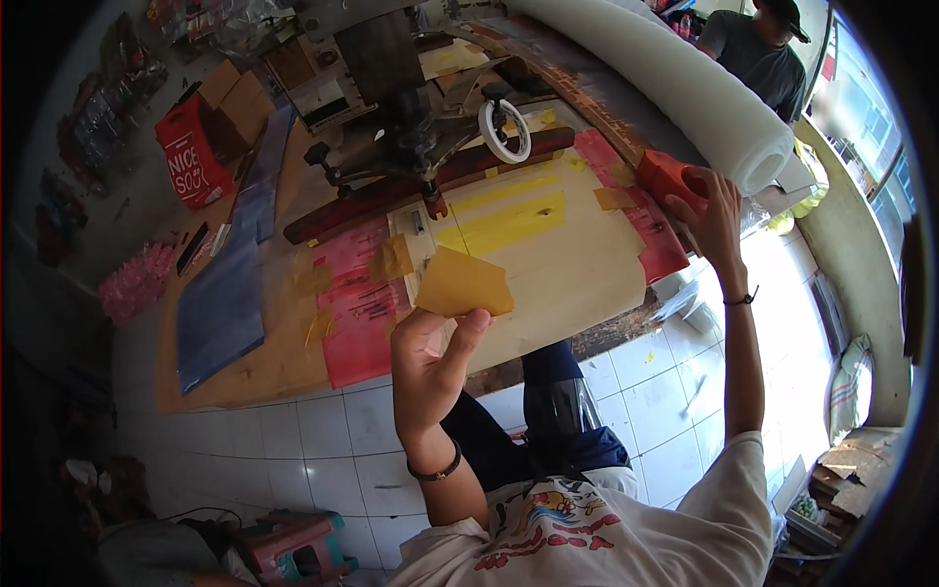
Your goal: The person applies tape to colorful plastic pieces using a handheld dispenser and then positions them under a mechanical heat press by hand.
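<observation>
My left hand (430,367) pinches a small tan-yellow sheet (465,281) between thumb and fingers, held up over the near edge of the board. At the right, my right hand (719,220) grips the side of a red-orange box-like holder (663,176) with a rounded opening; what lies inside it cannot be made out. A cream board (577,269) with yellow strips lies between my hands. Pink-red sheets (357,338) with brown tape on them flank it. Above the board stands a dark press head (416,127) with a long dark-red bar (333,217) and a white handwheel (506,132).
A blue sheet (227,323) lies on the left of the wooden table (171,377). Behind it stand a red bag (191,157) and a cardboard box (235,103). A thick white foam roll (685,88) stretches along the far right, with another person (763,54) beyond. A stool (298,548) stands lower left.
</observation>
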### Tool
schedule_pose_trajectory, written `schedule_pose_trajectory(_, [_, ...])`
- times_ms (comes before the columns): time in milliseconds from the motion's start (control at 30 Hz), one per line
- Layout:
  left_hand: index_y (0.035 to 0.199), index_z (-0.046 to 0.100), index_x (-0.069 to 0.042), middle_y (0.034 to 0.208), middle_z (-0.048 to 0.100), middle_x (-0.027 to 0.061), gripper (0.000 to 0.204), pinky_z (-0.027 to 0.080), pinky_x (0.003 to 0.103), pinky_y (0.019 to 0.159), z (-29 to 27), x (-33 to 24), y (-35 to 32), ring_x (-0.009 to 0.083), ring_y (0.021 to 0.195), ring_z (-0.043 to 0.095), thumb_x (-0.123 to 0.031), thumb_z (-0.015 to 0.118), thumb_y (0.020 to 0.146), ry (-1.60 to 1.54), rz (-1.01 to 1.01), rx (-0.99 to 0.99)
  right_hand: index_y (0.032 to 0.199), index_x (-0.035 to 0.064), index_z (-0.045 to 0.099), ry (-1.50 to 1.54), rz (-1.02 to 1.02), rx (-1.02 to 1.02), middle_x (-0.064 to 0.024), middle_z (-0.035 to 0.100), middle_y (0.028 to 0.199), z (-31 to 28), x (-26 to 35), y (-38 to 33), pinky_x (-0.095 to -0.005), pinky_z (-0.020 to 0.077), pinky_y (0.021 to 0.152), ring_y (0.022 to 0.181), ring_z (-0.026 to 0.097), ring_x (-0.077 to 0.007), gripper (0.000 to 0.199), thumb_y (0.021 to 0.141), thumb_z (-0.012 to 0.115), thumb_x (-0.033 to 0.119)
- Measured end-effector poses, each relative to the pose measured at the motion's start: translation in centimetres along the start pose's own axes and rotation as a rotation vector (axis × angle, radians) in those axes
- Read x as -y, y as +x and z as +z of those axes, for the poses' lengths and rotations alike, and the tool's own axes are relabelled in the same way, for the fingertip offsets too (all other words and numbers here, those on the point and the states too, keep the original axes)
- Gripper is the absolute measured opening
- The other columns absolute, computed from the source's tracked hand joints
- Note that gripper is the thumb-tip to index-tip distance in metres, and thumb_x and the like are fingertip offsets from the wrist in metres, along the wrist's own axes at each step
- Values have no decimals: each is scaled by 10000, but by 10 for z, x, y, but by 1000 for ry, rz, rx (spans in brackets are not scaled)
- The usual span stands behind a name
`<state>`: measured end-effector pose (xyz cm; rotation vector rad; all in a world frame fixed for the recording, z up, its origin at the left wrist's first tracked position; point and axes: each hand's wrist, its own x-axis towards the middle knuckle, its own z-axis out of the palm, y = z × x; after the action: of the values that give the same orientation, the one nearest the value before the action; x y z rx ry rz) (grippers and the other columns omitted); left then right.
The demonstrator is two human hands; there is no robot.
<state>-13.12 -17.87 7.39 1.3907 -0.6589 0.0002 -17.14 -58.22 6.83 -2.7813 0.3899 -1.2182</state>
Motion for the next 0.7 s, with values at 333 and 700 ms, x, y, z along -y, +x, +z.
schedule_pose_trajectory(333, [933,708,18,771,689,89,184,480,284,664,41,-5,11,150,670,634,-166,713,929,226,26,300,1113,-1,689,1001,-237,700,-97,729,1005,-60,146,-3,-348,520,837,906,674,-191,420,864,792,322])
schedule_pose_trajectory(700, [1241,636,-13,699,634,13,327,452,215,536,31,9,22,60,584,567,-171,687,959,-216,-383,492,868,85,732,780,-688,263,-9,677,837,-64,141,11,-340,485,715,830,627,-212,141,780,815,158])
